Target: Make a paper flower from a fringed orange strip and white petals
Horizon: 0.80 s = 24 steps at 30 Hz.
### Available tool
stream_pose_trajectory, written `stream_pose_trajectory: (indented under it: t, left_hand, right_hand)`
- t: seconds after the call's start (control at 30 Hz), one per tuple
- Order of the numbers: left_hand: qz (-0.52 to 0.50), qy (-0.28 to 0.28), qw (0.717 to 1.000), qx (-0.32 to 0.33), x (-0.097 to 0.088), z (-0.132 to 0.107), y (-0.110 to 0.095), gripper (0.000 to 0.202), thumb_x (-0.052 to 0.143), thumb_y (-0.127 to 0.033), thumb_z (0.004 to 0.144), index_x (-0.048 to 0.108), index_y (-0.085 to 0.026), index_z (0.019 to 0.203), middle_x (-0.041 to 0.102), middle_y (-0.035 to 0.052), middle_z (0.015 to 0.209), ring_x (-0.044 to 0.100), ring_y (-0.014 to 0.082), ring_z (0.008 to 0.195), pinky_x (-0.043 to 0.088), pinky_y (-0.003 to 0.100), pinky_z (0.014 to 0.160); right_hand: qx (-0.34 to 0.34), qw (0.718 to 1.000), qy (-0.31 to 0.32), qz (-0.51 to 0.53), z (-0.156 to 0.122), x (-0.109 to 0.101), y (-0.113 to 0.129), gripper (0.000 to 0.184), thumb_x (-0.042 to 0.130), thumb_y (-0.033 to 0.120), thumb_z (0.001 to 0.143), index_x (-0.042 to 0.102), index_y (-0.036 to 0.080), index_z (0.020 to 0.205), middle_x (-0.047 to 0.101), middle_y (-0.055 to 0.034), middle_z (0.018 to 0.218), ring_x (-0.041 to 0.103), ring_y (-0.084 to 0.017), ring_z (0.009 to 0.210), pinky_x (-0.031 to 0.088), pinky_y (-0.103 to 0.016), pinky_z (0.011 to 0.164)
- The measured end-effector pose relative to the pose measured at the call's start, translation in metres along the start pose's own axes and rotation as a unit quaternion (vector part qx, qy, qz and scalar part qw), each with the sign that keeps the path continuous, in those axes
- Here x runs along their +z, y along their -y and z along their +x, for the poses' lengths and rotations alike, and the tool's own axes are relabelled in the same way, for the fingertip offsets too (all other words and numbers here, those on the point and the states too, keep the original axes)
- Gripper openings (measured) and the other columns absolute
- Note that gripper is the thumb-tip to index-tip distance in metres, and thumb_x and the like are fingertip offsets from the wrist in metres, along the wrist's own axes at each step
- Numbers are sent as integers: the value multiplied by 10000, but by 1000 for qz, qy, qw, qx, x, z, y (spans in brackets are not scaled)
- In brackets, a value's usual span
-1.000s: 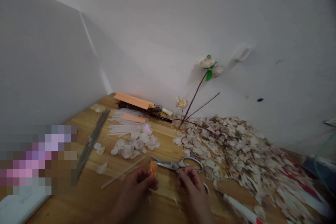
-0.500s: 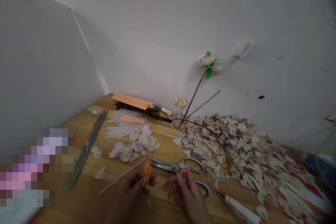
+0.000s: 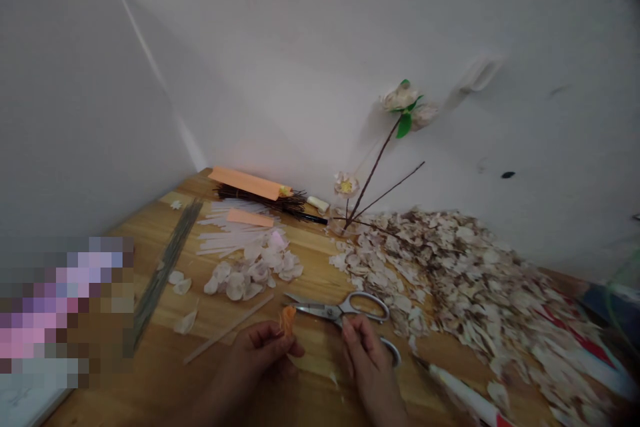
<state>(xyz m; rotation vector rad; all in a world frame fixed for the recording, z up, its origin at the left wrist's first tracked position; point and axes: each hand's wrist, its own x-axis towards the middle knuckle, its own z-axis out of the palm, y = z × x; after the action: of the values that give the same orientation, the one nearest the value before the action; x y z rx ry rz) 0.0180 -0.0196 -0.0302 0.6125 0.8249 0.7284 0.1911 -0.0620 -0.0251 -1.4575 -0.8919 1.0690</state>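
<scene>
- Above the wooden table [image 3: 316, 255], pinching a frayed orange piece [image 3: 288, 320] upright between thumb and fingers of the left hand [image 3: 265, 350], near the scissors [image 3: 327, 311].
- By the scissors' handles, curling the fingers of the right hand [image 3: 370, 361]; cannot tell whether gripping anything.

a wooden table [image 3: 316, 260] bears scissors [image 3: 330, 311], heaped petals [image 3: 465, 267], thin wires [image 3: 167, 273], pale strips [image 3: 217, 243].

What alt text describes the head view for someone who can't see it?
The left hand pinches an orange piece over a wooden table; the right hand is near scissors. A pale petal heap lies at right; white flowers stand near the wall.
</scene>
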Motion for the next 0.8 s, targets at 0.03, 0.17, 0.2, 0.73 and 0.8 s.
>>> stream_pose_trajectory:
  t: [0.03, 0.17, 0.2, 0.73, 0.8]
  left_hand:
    - [-9, 3, 1000, -12, 1, 0, 0, 348, 811, -396, 493, 590, -144, 588, 691, 10, 603, 563, 98, 406, 404, 201, 402]
    - [-48, 13, 998, -38, 5, -4, -5, 350, 829, -360, 479, 575, -138, 570, 664, 4, 540, 532, 78, 361, 374, 175, 350]
    - [-61, 12, 997, -41, 6, -6, -6, 338, 831, -343, 485, 575, -137, 565, 656, -1, 523, 524, 71, 355, 365, 164, 342]
    - [-36, 38, 993, -106, 12, -12, -2, 316, 819, -382, 492, 638, -144, 595, 669, -10, 541, 541, 65, 348, 384, 152, 335]
    - [-13, 49, 993, -110, 12, -10, 1, 331, 813, -397, 488, 626, -142, 582, 674, -2, 545, 559, 81, 354, 395, 165, 344]
  right_hand:
    - [3, 1000, 1, -5, -1, 1, 1, 439, 554, 650, 688, 463, 225, 626, 321, 106, 452, 268, -71, 399, 198, -191, 379]
    - [17, 999, 34, -15, -3, 3, 5, 456, 598, 636, 652, 456, 213, 557, 319, 100, 459, 279, -67, 411, 213, -186, 379]
    - [21, 998, 50, -14, -4, 3, 5, 444, 631, 608, 640, 450, 212, 554, 342, 102, 450, 293, -63, 402, 222, -182, 377]
    - [21, 985, 110, 131, -16, 20, 15, 385, 754, 366, 639, 445, 242, 833, 678, 48, 713, 604, -107, 658, 435, -219, 614]
    - [30, 984, 98, 149, -18, 23, 13, 410, 770, 357, 619, 447, 246, 846, 674, 62, 690, 603, -103, 633, 433, -219, 614]
